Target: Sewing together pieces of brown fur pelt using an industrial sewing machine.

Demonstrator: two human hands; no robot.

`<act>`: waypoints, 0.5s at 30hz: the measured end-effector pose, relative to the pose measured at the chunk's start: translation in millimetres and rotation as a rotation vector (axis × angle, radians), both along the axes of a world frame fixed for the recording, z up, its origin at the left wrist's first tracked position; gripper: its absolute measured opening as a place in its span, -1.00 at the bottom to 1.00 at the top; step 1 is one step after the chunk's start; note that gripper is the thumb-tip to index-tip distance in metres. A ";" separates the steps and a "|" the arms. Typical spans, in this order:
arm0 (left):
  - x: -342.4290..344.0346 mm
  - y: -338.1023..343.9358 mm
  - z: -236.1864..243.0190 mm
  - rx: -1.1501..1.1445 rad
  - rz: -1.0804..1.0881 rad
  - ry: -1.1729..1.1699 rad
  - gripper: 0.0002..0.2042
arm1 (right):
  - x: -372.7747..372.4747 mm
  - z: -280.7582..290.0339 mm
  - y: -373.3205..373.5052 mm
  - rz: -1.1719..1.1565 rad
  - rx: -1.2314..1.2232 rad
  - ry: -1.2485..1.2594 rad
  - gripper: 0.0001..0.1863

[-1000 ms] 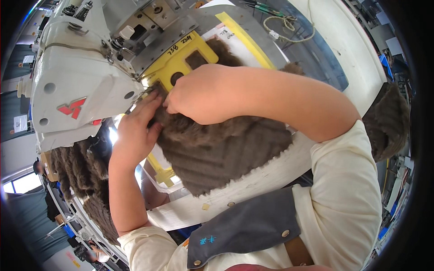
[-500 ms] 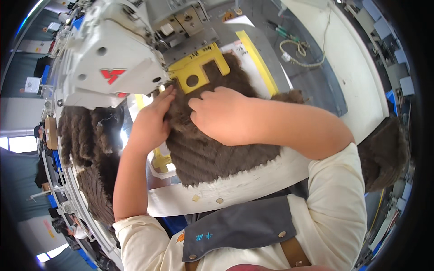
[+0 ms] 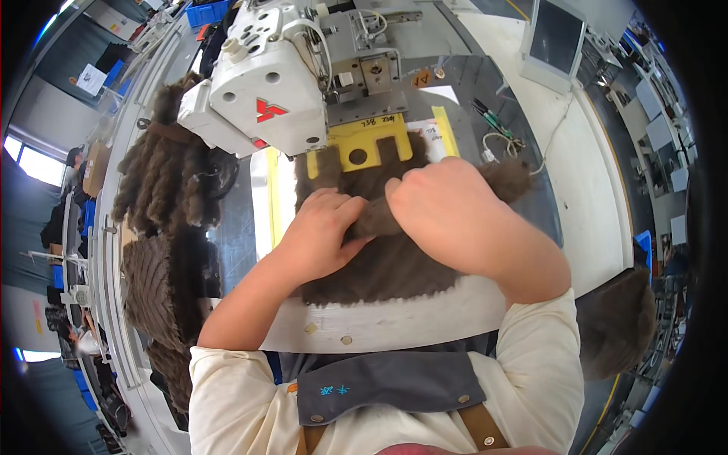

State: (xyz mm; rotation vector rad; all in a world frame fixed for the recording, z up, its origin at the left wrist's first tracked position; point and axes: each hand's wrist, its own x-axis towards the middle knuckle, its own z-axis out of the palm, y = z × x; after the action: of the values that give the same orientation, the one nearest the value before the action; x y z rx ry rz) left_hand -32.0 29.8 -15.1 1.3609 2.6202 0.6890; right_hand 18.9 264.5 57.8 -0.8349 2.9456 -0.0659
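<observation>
A person's left hand (image 3: 322, 231) and right hand (image 3: 444, 208) press together on a piece of dark brown fur fabric (image 3: 387, 265) spread on the white counter (image 3: 394, 322) in front of an industrial sewing machine (image 3: 273, 83). Both hands pinch up a ridge of the pile between them: the left grip is closed on the fabric with its fingers curled into the fold, and the right grip is closed on the same fold from the other side, knuckles up. The far edge of the fabric lies against a yellow slotted guide plate (image 3: 364, 144) beneath the machine's head, with two tabs of fur reaching up on either side of the plate's round hole.

To the person's left, a heap of matching brown fur pieces (image 3: 163, 182) hangs and piles beside the machine, with more ribbed pieces (image 3: 152, 288) stacked lower down. Another brown fur piece (image 3: 614, 322) sits at the counter's right end. A small monitor (image 3: 553, 38) stands at the far right, with green-handled tools (image 3: 489, 117) and a coiled cord lying near it. A blue bin (image 3: 208, 11) shows at the top edge; its contents cannot be made out.
</observation>
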 end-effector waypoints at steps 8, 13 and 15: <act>32.0 -38.5 40.6 -0.017 0.209 0.064 -0.52 | 30.6 36.2 9.9 0.003 -0.103 0.230 -0.82; 44.1 -78.4 58.0 0.246 0.259 0.194 -0.63 | 30.0 36.5 15.2 -0.056 -0.262 0.343 -0.77; 51.4 -106.5 54.1 0.432 0.364 0.172 -0.66 | 25.2 34.7 16.6 -0.046 -0.319 0.320 -0.78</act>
State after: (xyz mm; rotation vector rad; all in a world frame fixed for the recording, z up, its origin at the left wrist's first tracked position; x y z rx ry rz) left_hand 19.4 -76.7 39.0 1.0667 3.0178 1.3048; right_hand 44.0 281.1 92.4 -0.8858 3.3115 -0.4578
